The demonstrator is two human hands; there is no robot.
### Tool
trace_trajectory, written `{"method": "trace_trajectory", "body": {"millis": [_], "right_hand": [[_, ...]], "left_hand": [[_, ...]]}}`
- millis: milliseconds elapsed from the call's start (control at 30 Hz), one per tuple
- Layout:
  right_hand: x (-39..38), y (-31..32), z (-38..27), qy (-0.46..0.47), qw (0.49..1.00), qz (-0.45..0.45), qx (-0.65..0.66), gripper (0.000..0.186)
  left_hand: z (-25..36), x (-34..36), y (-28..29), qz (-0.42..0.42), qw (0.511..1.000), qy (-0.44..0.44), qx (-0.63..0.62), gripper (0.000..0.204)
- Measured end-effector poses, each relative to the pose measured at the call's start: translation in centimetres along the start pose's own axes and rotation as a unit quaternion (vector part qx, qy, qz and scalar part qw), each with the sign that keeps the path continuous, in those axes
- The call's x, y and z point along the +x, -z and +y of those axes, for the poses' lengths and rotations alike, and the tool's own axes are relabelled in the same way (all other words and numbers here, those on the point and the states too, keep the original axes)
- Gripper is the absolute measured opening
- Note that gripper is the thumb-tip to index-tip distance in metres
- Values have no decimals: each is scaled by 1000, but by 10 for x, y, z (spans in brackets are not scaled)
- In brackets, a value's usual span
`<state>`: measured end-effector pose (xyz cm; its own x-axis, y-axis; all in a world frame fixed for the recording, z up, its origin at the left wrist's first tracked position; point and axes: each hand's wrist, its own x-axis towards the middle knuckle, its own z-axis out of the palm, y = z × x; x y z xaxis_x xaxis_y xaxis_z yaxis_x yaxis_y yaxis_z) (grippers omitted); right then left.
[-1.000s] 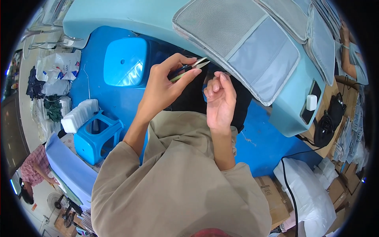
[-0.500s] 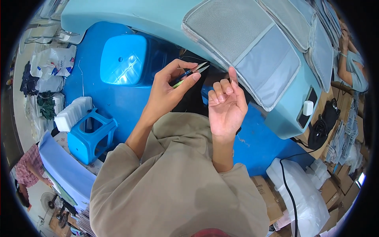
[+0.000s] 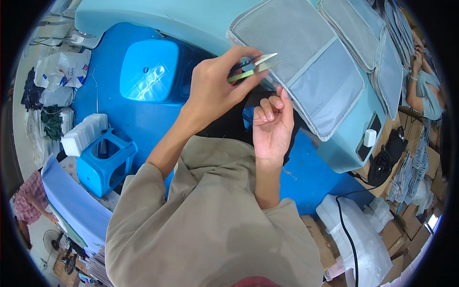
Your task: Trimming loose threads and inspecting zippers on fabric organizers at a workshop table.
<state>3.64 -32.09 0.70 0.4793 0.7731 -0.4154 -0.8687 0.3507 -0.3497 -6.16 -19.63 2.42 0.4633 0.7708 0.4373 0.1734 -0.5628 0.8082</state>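
My left hand [image 3: 215,81] is closed around a pair of thread snips [image 3: 253,67] with green and dark blue handles. Their pointed metal blades are parted and reach over the near left edge of a grey zippered mesh pouch [image 3: 291,43]. This pouch lies flat on the light blue table, its mesh part to the left and a plain grey panel to the right. My right hand [image 3: 272,129] is palm up beside the pouch's near edge, fingers curled and the longest fingertip at the edge. Anything between those fingers is too small to make out.
More grey pouches [image 3: 354,33] overlap on the light blue table [image 3: 143,12]. A phone with a white case [image 3: 369,137] lies near its right end. Blue stools [image 3: 146,71] stand at left on the blue floor. Other people [image 3: 423,86] are at far right and lower left.
My left hand has moved up and right, bringing the snips over the pouch's edge. My right hand stays almost in place, its raised finger lower. The view has shifted slightly.
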Motion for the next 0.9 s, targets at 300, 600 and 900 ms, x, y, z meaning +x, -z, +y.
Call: {"method": "trace_trajectory", "body": {"millis": [300,600,900], "right_hand": [[4,-6,4,-3,998,66,12,14],[3,3,-6,13,998,53,-17,9],[-2,23,-12,21,997,40,-62,13]], "left_hand": [[-14,1,-7,-50,995,72,-38,22],[-1,-12,-8,-47,995,78,-44,20],[1,-19,-10,-63,988,132,-57,22]]}}
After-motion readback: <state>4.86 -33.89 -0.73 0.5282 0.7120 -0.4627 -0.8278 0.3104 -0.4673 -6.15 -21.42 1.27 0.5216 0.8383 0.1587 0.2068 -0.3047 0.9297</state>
